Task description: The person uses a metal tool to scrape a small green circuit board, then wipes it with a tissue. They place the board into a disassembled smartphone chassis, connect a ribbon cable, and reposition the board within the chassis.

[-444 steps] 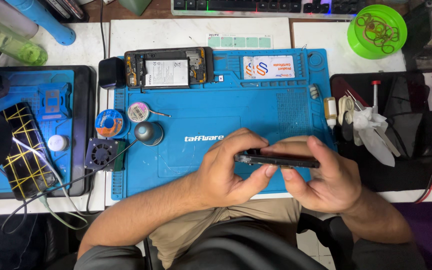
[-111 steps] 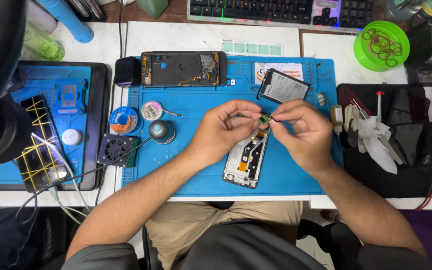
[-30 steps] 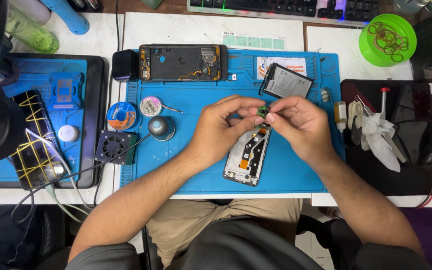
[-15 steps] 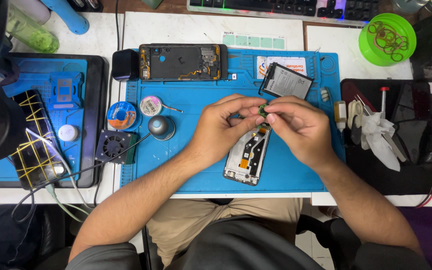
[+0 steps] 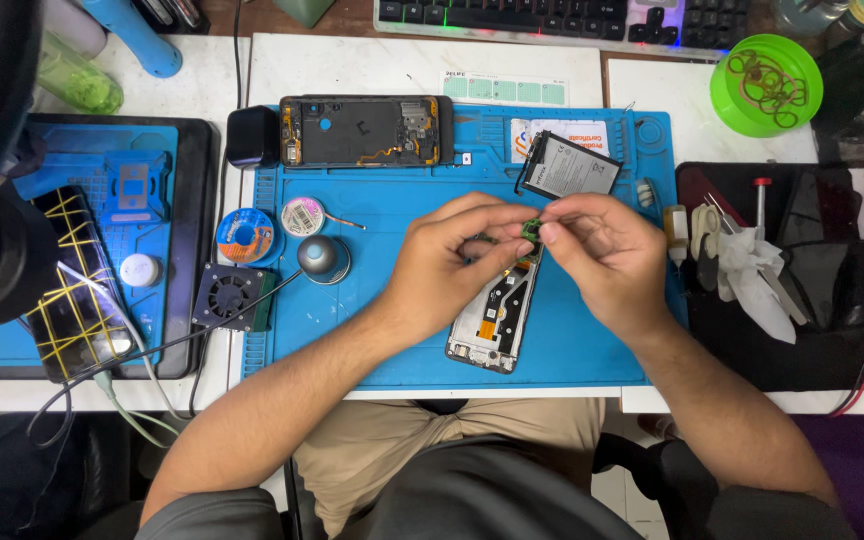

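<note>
Little change over last second: my hands stay raised at frame centre, phone frame [image 5: 493, 322] unmoved on blue mat [image 5: 592, 340]. Work reads as same fiddly step, not finished.

Left hand [image 5: 449, 262] and right hand [image 5: 602, 255] both in narrow pinch grip on small green part [image 5: 530, 229]. Part sits between fingertips, just above top end of phone frame. Loose battery [image 5: 570, 166] upper right of the hands, apart from them.

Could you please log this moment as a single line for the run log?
left hand: pinching small green board | right hand: pinching same board | below: opened phone frame on blue mat | battery lying apart
</note>
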